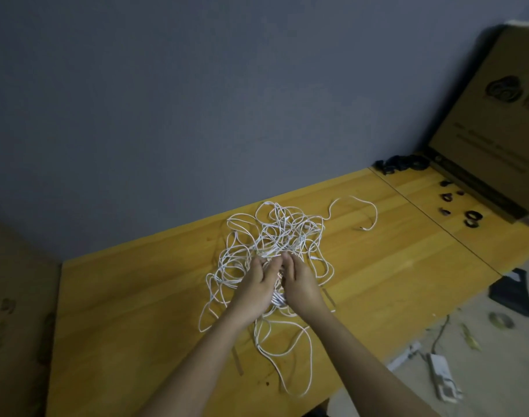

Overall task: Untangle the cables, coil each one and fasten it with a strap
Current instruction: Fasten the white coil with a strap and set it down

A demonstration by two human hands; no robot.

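A big tangle of thin white cables [275, 233] lies on the yellow wooden table [131, 296]. One loose end with a plug [362, 228] trails off to the right. My left hand [254, 284] and my right hand [299, 281] are side by side in the middle of the tangle, fingers curled down into the strands and gripping them. Several black straps [470, 219] lie rolled up at the far right of the table, and a black heap of more of them [401, 164] sits by the wall.
A large cardboard box [491, 115] leans at the back right. Brown cardboard [16, 311] stands left of the table. On the floor at the right lie a black object [512, 296], a tape roll [501, 320] and a white adapter [442, 377].
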